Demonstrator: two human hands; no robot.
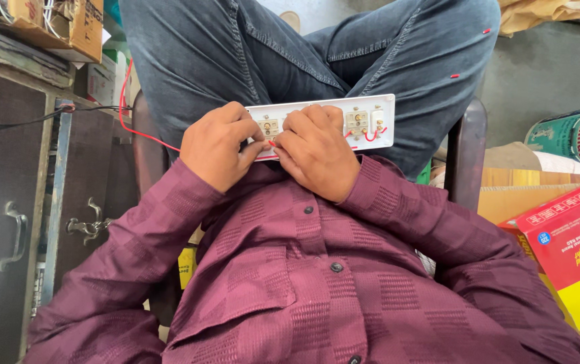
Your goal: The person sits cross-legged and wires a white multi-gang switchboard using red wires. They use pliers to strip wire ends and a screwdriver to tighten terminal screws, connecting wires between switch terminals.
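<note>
Hands: left (214,145) & right (315,154) both curled, gripping white switch board (371,118); red-yellow box (573,246) at right.

**What the hands and the edges kept out of sight**

The left hand (217,145) and right hand (315,149) covered the near part of the white switch board (378,111) — its fittings there could not be made out. The red wire (128,121) vanished under the left hand. The fingertips were tucked from view. The red and yellow box (576,246) was cut off by the right edge, the wooden cabinet (7,202) by the left.
</note>
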